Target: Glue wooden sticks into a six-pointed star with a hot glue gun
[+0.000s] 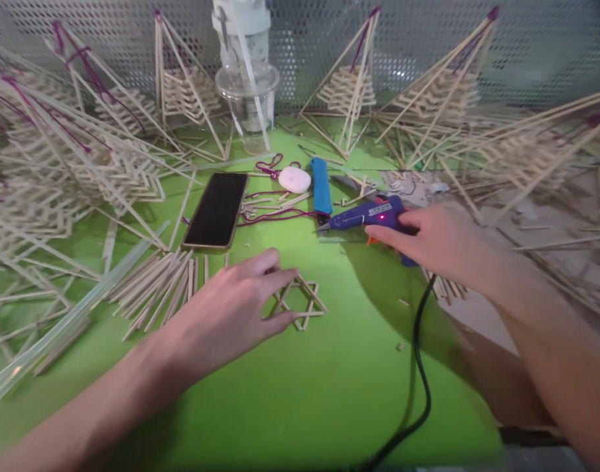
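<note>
In the head view, a small six-pointed star of thin wooden sticks (307, 314) lies flat on the green tabletop. My left hand (243, 295) grips its left side, thumb and index finger at two of its points. Off to the right, my right hand (428, 239) is closed round the handle of a blue hot glue gun (361, 213), whose red light is lit. The gun's nozzle points left and rests low over the table, beyond the star. From its handle a black cord (420, 354) runs toward the near edge.
A phone (216, 210), loose sticks (157, 282), a pink-white case (295, 179), a blue utility knife (321, 187) and purple cord lie around my hands. Clear glue sticks (78, 314) are at left. Stick pyramids (352, 92) and a plastic cup (248, 105) line the metal mesh.
</note>
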Demonstrator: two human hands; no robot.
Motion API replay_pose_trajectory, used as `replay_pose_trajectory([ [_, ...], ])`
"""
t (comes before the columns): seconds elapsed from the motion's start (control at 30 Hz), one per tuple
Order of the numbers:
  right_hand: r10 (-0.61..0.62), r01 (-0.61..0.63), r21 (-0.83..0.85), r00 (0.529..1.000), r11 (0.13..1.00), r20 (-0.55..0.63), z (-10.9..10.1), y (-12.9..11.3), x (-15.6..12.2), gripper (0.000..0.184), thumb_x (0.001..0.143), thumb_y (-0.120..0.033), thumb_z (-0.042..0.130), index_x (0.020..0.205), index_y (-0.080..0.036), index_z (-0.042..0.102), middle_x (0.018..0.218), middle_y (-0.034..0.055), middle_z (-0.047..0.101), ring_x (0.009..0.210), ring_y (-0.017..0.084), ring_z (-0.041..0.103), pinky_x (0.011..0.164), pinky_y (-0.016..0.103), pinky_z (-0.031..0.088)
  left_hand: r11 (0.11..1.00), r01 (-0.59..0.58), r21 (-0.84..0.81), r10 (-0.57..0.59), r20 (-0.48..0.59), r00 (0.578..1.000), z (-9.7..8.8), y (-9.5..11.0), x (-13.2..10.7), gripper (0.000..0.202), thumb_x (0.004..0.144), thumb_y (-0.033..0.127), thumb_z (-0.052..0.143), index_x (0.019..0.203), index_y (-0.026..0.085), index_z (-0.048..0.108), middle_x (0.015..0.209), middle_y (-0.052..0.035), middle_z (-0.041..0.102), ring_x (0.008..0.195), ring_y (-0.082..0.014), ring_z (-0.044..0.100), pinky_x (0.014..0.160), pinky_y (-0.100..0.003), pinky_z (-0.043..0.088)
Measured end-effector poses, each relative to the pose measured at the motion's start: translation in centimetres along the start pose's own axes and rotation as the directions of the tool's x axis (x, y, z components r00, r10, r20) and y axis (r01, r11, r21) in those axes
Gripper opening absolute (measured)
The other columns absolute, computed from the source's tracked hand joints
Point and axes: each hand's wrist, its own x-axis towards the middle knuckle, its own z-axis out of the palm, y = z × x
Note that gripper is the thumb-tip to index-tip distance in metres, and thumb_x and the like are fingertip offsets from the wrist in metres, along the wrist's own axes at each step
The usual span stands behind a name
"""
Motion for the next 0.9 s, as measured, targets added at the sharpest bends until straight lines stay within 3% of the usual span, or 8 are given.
replay_pose_trajectory([
  [0.13, -0.078, 0.069, -0.313, 0.997, 0.947, -0.017, 0.0, 0.2, -0.3, 0.064, 0.09, -0.076, 0.069, 0.051, -0.027, 0.054, 0.043, -0.0017, 0.045, 0.038, 0.016, 0.038, 0.047, 0.034, 0.023, 1.0, -0.008, 0.009, 0.008, 0.003, 1.0, -0.2, 0.2, 0.0, 0.05, 0.102, 0.034, 0.071, 0.148, 0.015, 0.066, 0.125, -0.0104, 0.068, 0.086, -0.0184, 0.074, 0.083, -0.032, 0.063],
  [0.23, -0.074, 0.057, -0.407, 0.997, 0.912, -0.025, -0.1, 0.0, -0.5, 0.061, 0.09, -0.076, 0.07, 0.055, -0.027, 0.06, 0.046, 0.0005, 0.049, 0.04, 0.017, 0.039, 0.05, 0.034, 0.022, 1.0, 0.005, 0.014, -0.005, 0.019, 1.0, -0.2, 0.2, 0.1, 0.05, 0.102, 0.034, 0.071, 0.148, 0.015, 0.066, 0.129, -0.0112, 0.069, 0.094, -0.0208, 0.075, 0.085, -0.034, 0.064],
  [0.33, -0.075, -0.004, -0.504, 0.988, 0.864, -0.136, -0.3, -1.0, -1.3, 0.055, 0.088, -0.074, 0.073, 0.062, -0.026, 0.067, 0.055, 0.0053, 0.059, 0.047, 0.019, 0.043, 0.054, 0.035, 0.024, 1.0, 0.024, 0.011, -0.024, 0.045, 0.999, -0.3, 0.2, 0.3, 0.051, 0.103, 0.035, 0.071, 0.15, 0.016, 0.064, 0.132, -0.0116, 0.069, 0.096, -0.0218, 0.076, 0.089, -0.037, 0.064],
  [0.43, -0.251, 0.109, -0.466, 0.934, 0.878, -0.256, 0.2, -2.4, -2.6, 0.045, 0.092, -0.068, 0.073, 0.075, -0.026, 0.07, 0.068, 0.0066, 0.067, 0.059, 0.024, 0.053, 0.058, 0.037, 0.03, 0.999, 0.037, 0.0, -0.037, 0.04, 0.999, -0.2, 0.0, 0.3, 0.054, 0.103, 0.039, 0.071, 0.151, 0.018, 0.063, 0.134, -0.0113, 0.068, 0.1, -0.0233, 0.076, 0.092, -0.039, 0.064],
  [0.53, -0.49, 0.467, -0.255, 0.871, 0.847, -0.034, 1.9, -3.5, -3.9, 0.025, 0.097, -0.051, 0.076, 0.091, -0.027, 0.075, 0.081, 0.0031, 0.074, 0.064, 0.022, 0.062, 0.062, 0.037, 0.041, 0.999, 0.039, -0.016, -0.038, 0.027, 0.999, 0.0, -0.3, 0.2, 0.054, 0.101, 0.039, 0.074, 0.15, 0.02, 0.065, 0.129, -0.0091, 0.069, 0.102, -0.0233, 0.075, 0.089, -0.037, 0.064],
  [0.6, -0.579, 0.588, -0.142, 0.809, 0.796, 0.103, 3.4, -3.8, -4.6, 0.026, 0.098, -0.046, 0.076, 0.113, -0.026, 0.078, 0.105, 0.0061, 0.079, 0.081, 0.026, 0.072, 0.072, 0.04, 0.05, 0.999, 0.031, -0.018, -0.031, 0.013, 0.999, 0.2, -0.4, 0.2, 0.053, 0.1, 0.037, 0.075, 0.15, 0.021, 0.065, 0.125, -0.0079, 0.07, 0.101, -0.0226, 0.074, 0.085, -0.034, 0.063],
  [0.7, -0.602, 0.621, -0.1, 0.781, 0.777, 0.166, 5.1, -3.8, -5.0, 0.033, 0.101, -0.042, 0.072, 0.127, -0.022, 0.076, 0.117, 0.0097, 0.077, 0.098, 0.03, 0.075, 0.083, 0.043, 0.056, 1.0, 0.021, -0.01, -0.021, 0.004, 1.0, 0.3, -0.5, 0.2, 0.053, 0.1, 0.038, 0.075, 0.149, 0.02, 0.065, 0.122, -0.0074, 0.07, 0.1, -0.0224, 0.074, 0.082, -0.031, 0.062],
  [0.9, -0.652, 0.673, -0.119, 0.738, 0.73, 0.175, 6.4, -3.6, -4.9, 0.032, 0.101, -0.026, 0.073, 0.132, -0.018, 0.076, 0.108, 0.0085, 0.077, 0.095, 0.027, 0.076, 0.078, 0.04, 0.061, 1.0, -0.017, 0.026, 0.017, 0.001, 1.0, 0.1, -0.5, 0.3, 0.054, 0.102, 0.042, 0.073, 0.15, 0.018, 0.064, 0.124, -0.0084, 0.069, 0.102, -0.0244, 0.073, 0.088, -0.037, 0.06],
])
